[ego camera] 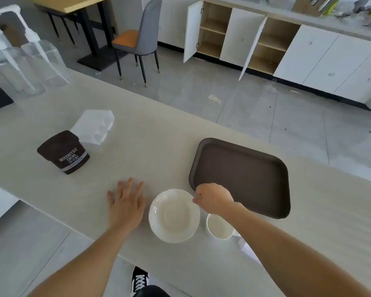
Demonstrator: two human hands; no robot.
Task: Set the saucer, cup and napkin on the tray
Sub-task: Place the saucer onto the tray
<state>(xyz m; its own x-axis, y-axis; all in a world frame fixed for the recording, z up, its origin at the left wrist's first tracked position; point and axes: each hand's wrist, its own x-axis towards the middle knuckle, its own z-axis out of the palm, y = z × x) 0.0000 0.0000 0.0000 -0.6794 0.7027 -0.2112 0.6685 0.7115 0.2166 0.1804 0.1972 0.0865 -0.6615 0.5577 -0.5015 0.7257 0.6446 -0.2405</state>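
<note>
Brown plastic, the tray (240, 176) lay bare on the pale desk (159, 146), at the right of the head camera's view. The right hand (214, 198) was curled at the saucer's far right rim, fingertips pinched on the edge; whether the dish had left the desk could not be told. The white saucer (174, 215) sat just beside the tray's near left corner. The cup (219, 227) stood just right of the saucer, its far rim hidden under the right forearm. That same forearm covered most of the napkin (247, 249), of which only a white strip showed near the desk's front edge. The left hand (126, 202) lay open and flat on the desk, fingers spread, just left of the saucer and holding nothing.

Farther left stood a dark cocoa tub (63, 152), with a clear plastic moulded tray (93, 126) behind it. Two clear pump bottles (30, 61) were blurred at the far left edge. A shoe (139, 279) showed below the desk.
</note>
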